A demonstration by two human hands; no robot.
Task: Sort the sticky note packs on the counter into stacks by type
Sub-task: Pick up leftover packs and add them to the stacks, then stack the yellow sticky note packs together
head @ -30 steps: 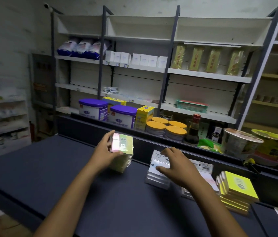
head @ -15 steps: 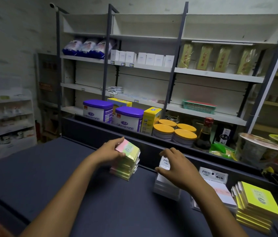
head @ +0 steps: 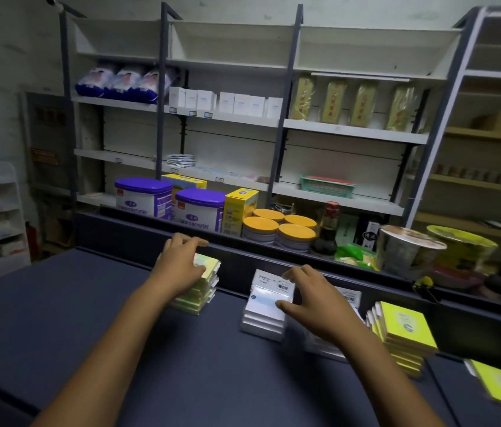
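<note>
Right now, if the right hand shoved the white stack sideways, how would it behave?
The white stack would probably shear, since its glossy wrapped packs look slippery. The packs already sit slightly offset, so the top ones under the right hand may slide off first.

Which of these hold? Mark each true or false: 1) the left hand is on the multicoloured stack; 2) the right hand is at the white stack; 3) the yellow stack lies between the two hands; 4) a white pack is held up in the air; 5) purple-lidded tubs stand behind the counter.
1) True: the left hand rests on top of the multicoloured stack.
2) True: the right hand touches the white stack.
3) False: the yellow stack sits to the right of the right hand.
4) False: no pack is lifted; all lie on the counter.
5) True: the purple-lidded tubs stand behind it.
</note>
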